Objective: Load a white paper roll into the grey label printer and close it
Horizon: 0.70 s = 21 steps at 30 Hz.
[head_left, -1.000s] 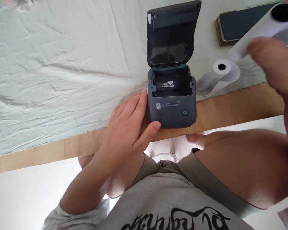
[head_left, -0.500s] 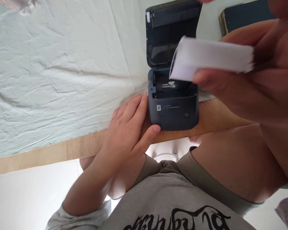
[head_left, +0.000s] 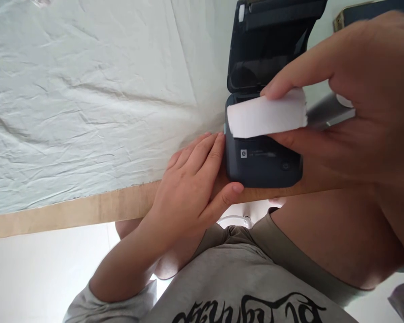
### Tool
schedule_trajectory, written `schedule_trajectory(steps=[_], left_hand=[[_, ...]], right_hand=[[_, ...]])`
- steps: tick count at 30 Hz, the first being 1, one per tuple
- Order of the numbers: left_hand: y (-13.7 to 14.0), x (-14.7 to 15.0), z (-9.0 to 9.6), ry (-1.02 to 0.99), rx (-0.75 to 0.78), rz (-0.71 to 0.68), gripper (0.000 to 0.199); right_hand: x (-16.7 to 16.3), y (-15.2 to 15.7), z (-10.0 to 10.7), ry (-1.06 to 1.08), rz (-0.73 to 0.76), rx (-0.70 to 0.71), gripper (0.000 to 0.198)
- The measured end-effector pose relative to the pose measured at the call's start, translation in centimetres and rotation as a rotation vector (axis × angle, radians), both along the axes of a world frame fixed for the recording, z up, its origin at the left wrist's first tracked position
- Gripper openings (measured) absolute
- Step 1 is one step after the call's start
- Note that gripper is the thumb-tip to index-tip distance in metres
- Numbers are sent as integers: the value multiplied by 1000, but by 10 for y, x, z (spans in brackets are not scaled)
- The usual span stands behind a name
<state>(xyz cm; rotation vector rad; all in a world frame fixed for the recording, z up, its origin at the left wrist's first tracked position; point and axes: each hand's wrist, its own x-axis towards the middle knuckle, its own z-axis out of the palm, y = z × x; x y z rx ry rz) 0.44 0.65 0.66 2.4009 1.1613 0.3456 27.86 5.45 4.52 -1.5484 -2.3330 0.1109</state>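
A dark label printer [head_left: 265, 172] sits at the table's near edge with its lid [head_left: 272, 49] raised. My right hand [head_left: 360, 98] pinches a white paper roll [head_left: 267, 114] between thumb and fingers, right over the printer's compartment, and hides most of that opening. Whether the roll touches the inside, I cannot tell. Along the printer's left side lies my left hand [head_left: 185, 184], fingers stretched out and thumb at the front left corner, touching the casing without wrapping round it.
A pale wrinkled cloth [head_left: 104, 112] covers the table, leaving a strip of wooden edge [head_left: 97, 204] bare. Behind my right hand is a dark phone-like object [head_left: 360, 13], partly hidden. Something clear and blurred is cut off at the top left.
The paper roll in my right hand has come down and left onto the printer's compartment. The printer and my left hand have shifted right in view.
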Motion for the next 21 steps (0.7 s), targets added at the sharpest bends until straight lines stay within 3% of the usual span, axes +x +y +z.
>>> schedule_trajectory(steps=[4,10,16,21], left_hand=[[0,-3,-2,-5,19,-11,88],[-1,-3,-2,-8,9,-7,87],[-1,-1,-2,8,-3,4,90],[-2,-1,-4,-4,11,6,92]], right_hand=[[13,8,-9,-68,-34,11,75],[14,7,-8,-104,-72,23,65],[12,7,-4,-112,-102,-61,57],[15,5,-5,-87,-31,-26,59]])
